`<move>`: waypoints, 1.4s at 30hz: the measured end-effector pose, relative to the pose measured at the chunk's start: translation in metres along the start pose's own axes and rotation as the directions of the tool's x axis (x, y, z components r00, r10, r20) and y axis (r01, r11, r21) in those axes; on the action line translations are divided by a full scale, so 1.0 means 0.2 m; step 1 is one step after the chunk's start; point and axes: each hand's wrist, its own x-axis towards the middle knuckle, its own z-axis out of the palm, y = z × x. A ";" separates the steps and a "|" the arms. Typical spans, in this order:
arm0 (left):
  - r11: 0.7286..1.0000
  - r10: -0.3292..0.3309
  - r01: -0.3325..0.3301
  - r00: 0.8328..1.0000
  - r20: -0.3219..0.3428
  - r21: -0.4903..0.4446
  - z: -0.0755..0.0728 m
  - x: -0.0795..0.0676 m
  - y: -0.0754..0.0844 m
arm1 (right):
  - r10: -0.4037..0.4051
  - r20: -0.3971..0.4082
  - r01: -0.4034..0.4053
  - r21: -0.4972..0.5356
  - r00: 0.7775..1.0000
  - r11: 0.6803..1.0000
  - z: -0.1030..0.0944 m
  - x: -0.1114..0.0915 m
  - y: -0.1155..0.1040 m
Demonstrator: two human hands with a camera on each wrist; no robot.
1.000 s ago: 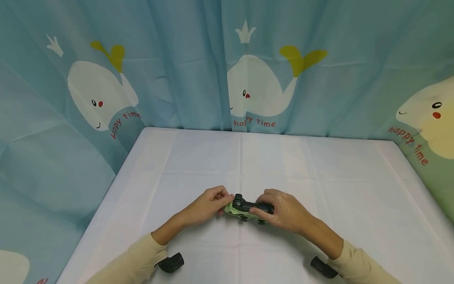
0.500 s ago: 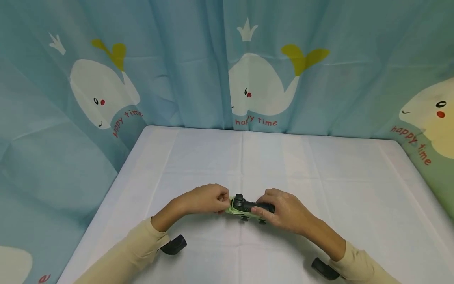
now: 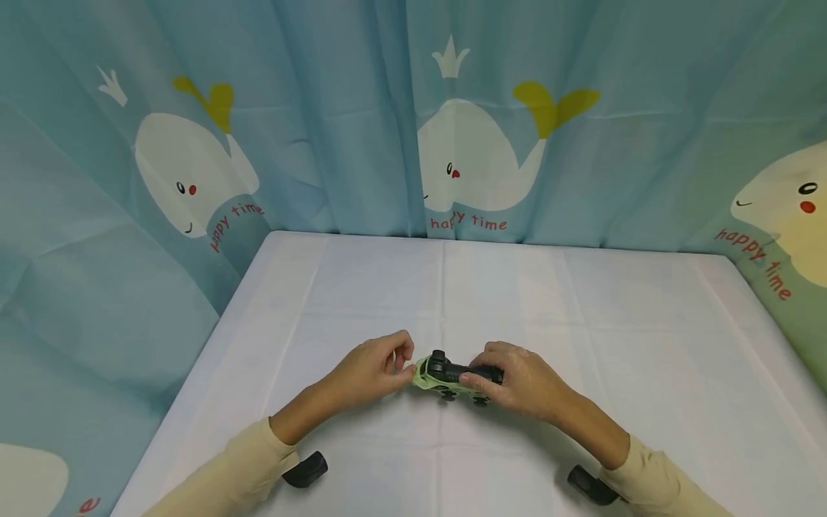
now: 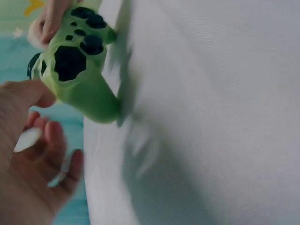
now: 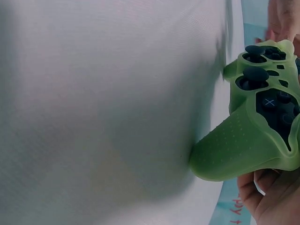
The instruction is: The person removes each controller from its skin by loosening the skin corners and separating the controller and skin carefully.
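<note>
A black game controller (image 3: pixel 455 372) in a light green silicone cover (image 5: pixel 234 140) stands on its grips on the table, thumbsticks towards me. My right hand (image 3: pixel 526 380) grips its right end, with the thumb on the near side and the fingers behind. At the left end is my left hand (image 3: pixel 371 370), its thumb tip at the cover's edge and its other fingers loosely bent, apart from the controller. In the left wrist view the cover (image 4: pixel 91 101) reaches round the left grip, and the black shoulder buttons (image 4: pixel 33 65) show past its edge. Whether the left thumb presses the cover I cannot tell.
A white cloth covers the table (image 3: pixel 517 294). Light blue curtains (image 3: pixel 349 143) with whale prints hang along its back and sides. Black wrist camera mounts (image 3: pixel 306 470) stick out under both sleeves.
My left hand closed in at the controller's left end half a second ago, then drew slightly back with its fingers loosened. My right hand and the controller have stayed nearly in place.
</note>
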 end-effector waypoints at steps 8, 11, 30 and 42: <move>0.990 0.033 -0.017 0.993 -0.115 0.140 0.00 -0.03 0.08 | -0.030 -0.009 0.030 0.012 1.000 0.999 0.00 0.01 0.00; 0.997 -0.079 0.079 0.997 -0.014 -0.006 -0.04 0.00 0.09 | -0.034 0.001 0.034 0.023 0.999 0.999 0.00 0.01 0.00; 0.878 -0.282 0.373 0.910 0.304 -0.300 -0.14 0.16 0.08 | -0.006 0.016 0.005 0.053 1.000 0.999 -0.01 0.01 0.01; 0.871 -0.351 0.437 0.874 0.337 -0.226 -0.10 0.18 0.14 | -0.096 -0.059 0.093 -0.052 0.994 0.994 0.02 -0.01 0.00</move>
